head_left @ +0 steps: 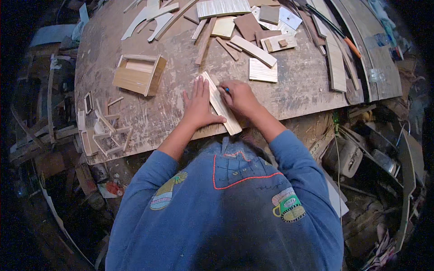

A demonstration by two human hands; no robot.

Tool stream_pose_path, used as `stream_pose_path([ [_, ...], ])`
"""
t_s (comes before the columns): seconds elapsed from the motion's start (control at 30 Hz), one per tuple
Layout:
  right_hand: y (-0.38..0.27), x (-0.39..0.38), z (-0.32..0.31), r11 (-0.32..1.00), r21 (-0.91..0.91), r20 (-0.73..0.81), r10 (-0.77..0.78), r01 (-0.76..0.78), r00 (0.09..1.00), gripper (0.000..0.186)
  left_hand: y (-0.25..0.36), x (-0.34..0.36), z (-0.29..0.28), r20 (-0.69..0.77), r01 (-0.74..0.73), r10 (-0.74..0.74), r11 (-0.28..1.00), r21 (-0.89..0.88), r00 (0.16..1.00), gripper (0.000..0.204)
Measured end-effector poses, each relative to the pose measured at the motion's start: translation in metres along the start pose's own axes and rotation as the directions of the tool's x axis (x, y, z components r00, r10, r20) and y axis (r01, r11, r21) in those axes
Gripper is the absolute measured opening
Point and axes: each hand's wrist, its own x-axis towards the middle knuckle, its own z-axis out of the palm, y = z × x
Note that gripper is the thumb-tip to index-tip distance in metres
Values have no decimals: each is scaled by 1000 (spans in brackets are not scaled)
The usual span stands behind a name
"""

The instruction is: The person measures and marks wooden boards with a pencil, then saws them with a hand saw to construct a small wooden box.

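Observation:
A pale, narrow wooden strip lies slantwise on the worn workbench, its near end reaching the front edge. My left hand rests on its left side, fingers stretched out and thumb spread toward the near end. On the strip's right side, my right hand is closed around a slim writing tool, probably a pen, whose blue end shows by the fingers. The tip is hidden, so I cannot tell whether it touches the wood.
A small open wooden box stands to the left, with little wooden frames near the bench's left corner. Wood offcuts are scattered at the back. Long boards and an orange-handled tool lie at the right.

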Motion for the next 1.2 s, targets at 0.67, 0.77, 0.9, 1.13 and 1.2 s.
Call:
stream_pose_path([
  [0.67,-9,-30,-16,952,148,-107,284,-267,953,17,2,-2,-2,37,35,-35,999,8,999,142],
  [0.77,-6,-3,-4,959,162,-99,251,-233,963,17,3,-3,-4,35,24,-23,999,-22,999,142],
  [0.9,-2,20,9,979,107,-99,182,-171,978,20,2,-3,-4,32,16,-15,1000,-12,999,141],
  [1.13,3,22,10,991,52,-78,129,-125,989,18,1,-2,-4,21,6,-5,1000,-31,1000,141],
  [1.2,2,9,4,993,43,-67,112,-110,991,19,4,-1,-6,32,11,-10,999,-34,999,141],
])
